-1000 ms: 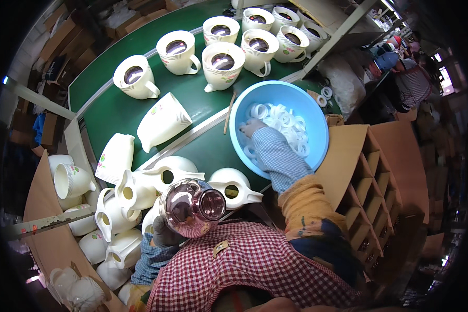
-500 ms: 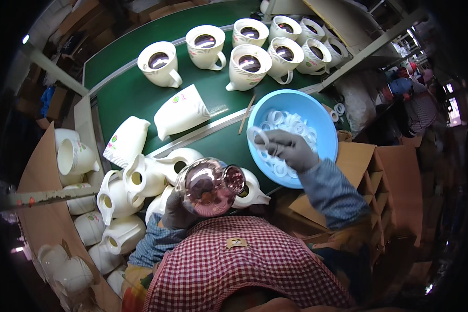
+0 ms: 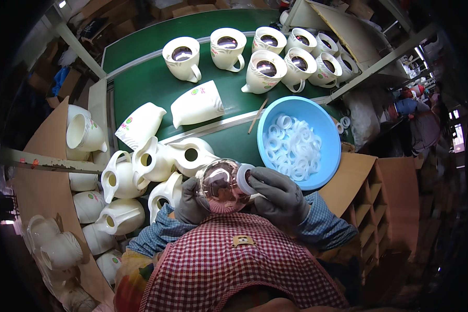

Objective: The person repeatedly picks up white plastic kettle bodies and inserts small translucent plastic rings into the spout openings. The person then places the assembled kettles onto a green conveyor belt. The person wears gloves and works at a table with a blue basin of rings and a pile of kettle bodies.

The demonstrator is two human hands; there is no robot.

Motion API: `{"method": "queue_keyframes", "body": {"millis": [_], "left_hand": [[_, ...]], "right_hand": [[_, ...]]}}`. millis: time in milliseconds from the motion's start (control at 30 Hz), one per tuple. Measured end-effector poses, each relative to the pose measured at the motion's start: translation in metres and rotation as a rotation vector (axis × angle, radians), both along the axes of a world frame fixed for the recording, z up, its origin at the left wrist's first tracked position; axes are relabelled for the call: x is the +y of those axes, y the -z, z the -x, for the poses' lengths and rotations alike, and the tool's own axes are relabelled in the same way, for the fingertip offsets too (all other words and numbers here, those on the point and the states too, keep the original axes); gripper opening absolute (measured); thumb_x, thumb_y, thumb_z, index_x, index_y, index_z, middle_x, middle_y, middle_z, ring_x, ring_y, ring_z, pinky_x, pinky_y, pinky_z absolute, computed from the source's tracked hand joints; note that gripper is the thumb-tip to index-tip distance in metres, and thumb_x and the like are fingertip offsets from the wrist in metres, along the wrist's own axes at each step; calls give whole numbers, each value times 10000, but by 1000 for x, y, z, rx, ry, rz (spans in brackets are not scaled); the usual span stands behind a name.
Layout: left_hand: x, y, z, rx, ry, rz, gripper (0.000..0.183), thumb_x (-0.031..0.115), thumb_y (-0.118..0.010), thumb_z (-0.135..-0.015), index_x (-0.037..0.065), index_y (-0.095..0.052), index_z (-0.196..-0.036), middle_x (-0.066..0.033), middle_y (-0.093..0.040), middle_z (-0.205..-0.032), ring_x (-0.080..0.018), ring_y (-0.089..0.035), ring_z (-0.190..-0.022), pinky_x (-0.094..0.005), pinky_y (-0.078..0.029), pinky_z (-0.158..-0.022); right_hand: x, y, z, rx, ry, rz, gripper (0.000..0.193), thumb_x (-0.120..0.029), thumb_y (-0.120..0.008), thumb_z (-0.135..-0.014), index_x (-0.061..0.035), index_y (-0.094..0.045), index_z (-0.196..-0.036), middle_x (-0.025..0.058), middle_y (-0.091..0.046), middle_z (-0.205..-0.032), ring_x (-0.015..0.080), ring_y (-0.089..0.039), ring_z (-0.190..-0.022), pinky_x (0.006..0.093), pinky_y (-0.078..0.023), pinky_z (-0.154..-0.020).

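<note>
Flask (image 3: 217, 187) and ring (image 3: 242, 179), left of the basin (image 3: 334, 151)
Farther left of it, jugs (image 3: 124, 179) lie; nearer, the left hand (image 3: 191, 203) has fingers clamped on the flask, the right hand (image 3: 281, 197) fingers closed on the ring at its neck; loose rings (image 3: 297, 148) lie inside the basin.

A flask (image 3: 218, 188) is held by the left grip (image 3: 191, 203), its ring (image 3: 242, 179) by the right grip (image 3: 280, 195), with a basin (image 3: 329, 141) at the flask's two o'clock.
</note>
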State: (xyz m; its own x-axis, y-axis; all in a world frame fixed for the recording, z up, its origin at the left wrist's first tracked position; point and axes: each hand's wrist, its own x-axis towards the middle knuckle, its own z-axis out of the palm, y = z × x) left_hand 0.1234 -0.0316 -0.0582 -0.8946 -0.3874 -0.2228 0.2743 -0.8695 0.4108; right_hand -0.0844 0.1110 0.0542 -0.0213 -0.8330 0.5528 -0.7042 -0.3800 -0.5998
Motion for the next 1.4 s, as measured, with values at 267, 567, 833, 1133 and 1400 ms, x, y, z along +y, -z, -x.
{"method": "queue_keyframes", "body": {"millis": [267, 567, 833, 1133, 1400], "left_hand": [[10, -32, 7, -49, 42, 329, 413, 217, -410, -1058, -15, -543, -1371, -156, -627, -1355, -277, -628, -1229, -431, -516, -1080], [11, -27, 10, -7, 57, -31, 507, 350, -397, -1059, -6, -494, -1407, -171, -586, -1408, -280, -592, -1273, -447, -459, -1137], [5, -30, 8, 15, 69, -311, 501, 345, -412, -1056, -1, -497, -1408, -165, -599, -1386, -288, -599, -1261, -448, -476, -1121], [-70, -22, -40, 95, -265, 54, 811, 602, -513, -956, 53, -371, -1537, -174, -473, -1527, -341, -483, -1394, -519, -368, -1195], [-105, -6, -67, -9, -414, 20, 742, 593, -431, -991, 120, -366, -1559, -140, -449, -1553, -345, -461, -1405, -540, -381, -1175]], "right_hand": [[-5, -1, 7, 158, 99, -87, 869, -339, -902, -675, -50, -558, -1419, 191, -621, -1339, 338, -629, -1169, 446, -498, -985], [-22, 21, 23, -231, -250, -288, 710, -261, -787, -880, -26, -489, -1480, 272, -422, -1536, 418, -421, -1439, 468, -381, -1175], [-44, 13, 12, 98, -126, -270, 620, -407, -677, -949, -3, -553, -1403, 276, -493, -1479, 446, -488, -1377, 510, -393, -1137], [-180, 73, 51, 84, 161, -429, 816, -431, -693, -878, -158, -368, -1574, 225, -324, -1616, 399, -355, -1476, 507, -271, -1211], [-313, 167, 4, 1078, 179, -638, 1079, -588, -753, -765, -287, -183, -1630, 137, -177, -1679, 393, -163, -1551, 633, -86, -1232]]}}
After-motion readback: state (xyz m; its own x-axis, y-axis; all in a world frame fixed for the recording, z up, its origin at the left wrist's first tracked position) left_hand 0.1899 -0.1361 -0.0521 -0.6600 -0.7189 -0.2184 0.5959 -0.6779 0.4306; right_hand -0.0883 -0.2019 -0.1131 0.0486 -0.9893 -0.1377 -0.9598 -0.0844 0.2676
